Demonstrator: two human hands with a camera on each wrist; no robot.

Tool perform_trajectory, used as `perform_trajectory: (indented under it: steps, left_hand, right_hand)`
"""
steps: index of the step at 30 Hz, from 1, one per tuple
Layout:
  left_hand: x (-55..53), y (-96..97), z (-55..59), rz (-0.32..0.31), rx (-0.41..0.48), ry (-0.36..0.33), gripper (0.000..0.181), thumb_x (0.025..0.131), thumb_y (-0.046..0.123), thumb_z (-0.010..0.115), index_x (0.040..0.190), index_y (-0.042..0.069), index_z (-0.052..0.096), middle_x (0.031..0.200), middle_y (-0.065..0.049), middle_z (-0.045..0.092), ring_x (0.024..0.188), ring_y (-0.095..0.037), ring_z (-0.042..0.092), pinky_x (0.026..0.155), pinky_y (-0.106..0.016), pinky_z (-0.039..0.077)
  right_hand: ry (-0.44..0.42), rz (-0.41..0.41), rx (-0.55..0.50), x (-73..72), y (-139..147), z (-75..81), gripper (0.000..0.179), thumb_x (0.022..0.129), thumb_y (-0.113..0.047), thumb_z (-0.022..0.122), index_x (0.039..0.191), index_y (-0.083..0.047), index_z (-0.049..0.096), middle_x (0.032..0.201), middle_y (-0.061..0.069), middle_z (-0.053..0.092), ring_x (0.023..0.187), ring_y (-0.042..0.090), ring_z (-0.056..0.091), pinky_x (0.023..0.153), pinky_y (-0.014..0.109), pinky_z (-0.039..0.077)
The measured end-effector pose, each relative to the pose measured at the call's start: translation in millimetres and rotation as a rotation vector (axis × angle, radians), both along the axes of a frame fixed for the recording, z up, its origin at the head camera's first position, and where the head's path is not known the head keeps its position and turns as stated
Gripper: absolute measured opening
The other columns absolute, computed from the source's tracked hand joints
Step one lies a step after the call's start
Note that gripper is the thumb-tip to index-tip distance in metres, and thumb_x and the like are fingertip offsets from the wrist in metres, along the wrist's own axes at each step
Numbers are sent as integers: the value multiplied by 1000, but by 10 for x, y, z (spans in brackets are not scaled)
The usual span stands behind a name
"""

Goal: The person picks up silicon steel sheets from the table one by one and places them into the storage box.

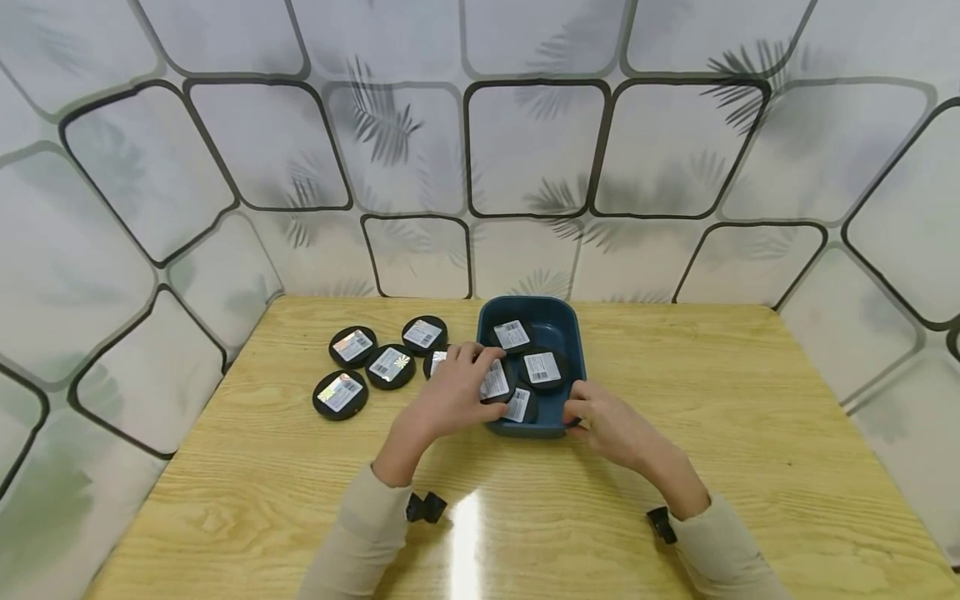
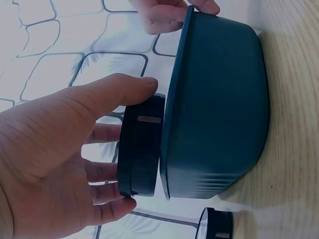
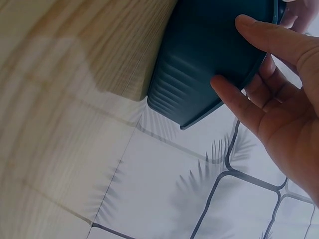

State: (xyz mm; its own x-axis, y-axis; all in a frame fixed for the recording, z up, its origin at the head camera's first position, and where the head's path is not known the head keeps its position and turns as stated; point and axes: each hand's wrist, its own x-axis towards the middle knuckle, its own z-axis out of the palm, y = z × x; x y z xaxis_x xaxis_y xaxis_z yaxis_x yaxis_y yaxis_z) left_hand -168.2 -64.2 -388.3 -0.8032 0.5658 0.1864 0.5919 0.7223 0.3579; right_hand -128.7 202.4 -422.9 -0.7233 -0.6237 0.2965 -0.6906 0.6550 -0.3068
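Note:
In the head view my left hand (image 1: 456, 390) grips a flat round black case (image 1: 495, 382) with a white barcode label, over the left side of a dark blue plastic bin (image 1: 553, 412). The left wrist view shows the thumb on one edge of the held case (image 2: 142, 144) and the fingers on the opposite edge, right at the bin's rim. Three similar labelled cases lie inside the bin, one of them a black case (image 1: 543, 368) near the middle. My right hand (image 1: 609, 421) holds the bin's front right corner, thumb and fingers on its wall and rim (image 3: 219, 107).
Left of the bin, several more round black cases lie label up on the wooden table (image 1: 712, 417), among them a leftmost case (image 1: 340, 394) and a back case (image 1: 424, 335). My left hand partly covers another case (image 1: 437, 360). A patterned wall covering (image 1: 540, 150) stands behind the table.

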Motion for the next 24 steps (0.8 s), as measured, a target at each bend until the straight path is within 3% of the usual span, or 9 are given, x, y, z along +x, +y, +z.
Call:
perform_trajectory:
  steps: [3,12,24]
  left_hand:
    - [-10,31,-17,-6,-33,19,72,79,41,81,139,13,50,128,-19,52,117,-39,47,92,-55,44]
    - [-43,105,-55,-23,-79,-25,76,82,42,78,145,15,45,130,-19,51,123,-39,43,97,-56,40]
    - [-58,221,-71,-55,-115,-55,73,84,43,75,145,16,45,129,-17,50,117,-36,44,95,-55,38]
  right_hand:
    - [4,-1,1,1,1,-4,21,76,2,82,78,-14,68,83,-6,47,76,9,45,66,27,44]
    - [4,-9,5,5,-2,10,21,77,-1,82,78,-15,68,84,-6,47,76,9,44,66,26,43]
    - [6,-4,-2,3,-3,20,21,75,-1,84,76,-14,68,83,-6,48,76,8,44,66,26,43]
